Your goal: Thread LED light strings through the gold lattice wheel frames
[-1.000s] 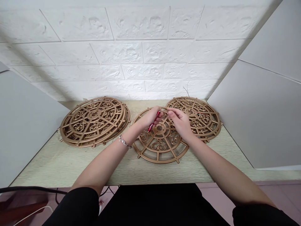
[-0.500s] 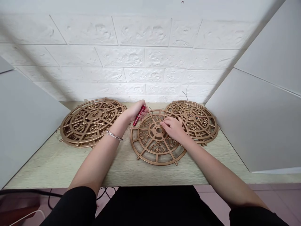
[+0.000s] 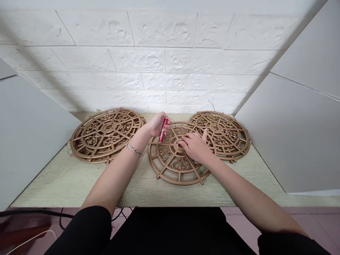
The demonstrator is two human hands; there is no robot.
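Observation:
My left hand point(image 3: 158, 124) is closed around a slim red cylinder point(image 3: 163, 130) with a silvery band at its middle, like two batteries end to end; I cannot tell its exact kind. It is held tilted, over the far left rim of a round bronze-coloured openwork grille point(image 3: 179, 177). A thin dark wire point(image 3: 175, 124) curves from this hand down toward the grille's hub. My right hand point(image 3: 196, 146) lies on the grille, thumb and forefinger brought together at the hub, little finger raised. Whatever is between those fingertips is too small to make out.
A stack of similar grilles point(image 3: 91, 141) lies to the left, another stack point(image 3: 236, 152) to the right. Thin dark wires point(image 3: 212, 104) stick up from the right stack. White brick-patterned wall point(image 3: 154, 81) rises behind the pale wooden tabletop point(image 3: 132, 194), with grey panels at both sides.
My left hand has turned, so the red cylinder stands more upright and a little farther right. The right hand stays at the hub. The whole view has shifted slightly.

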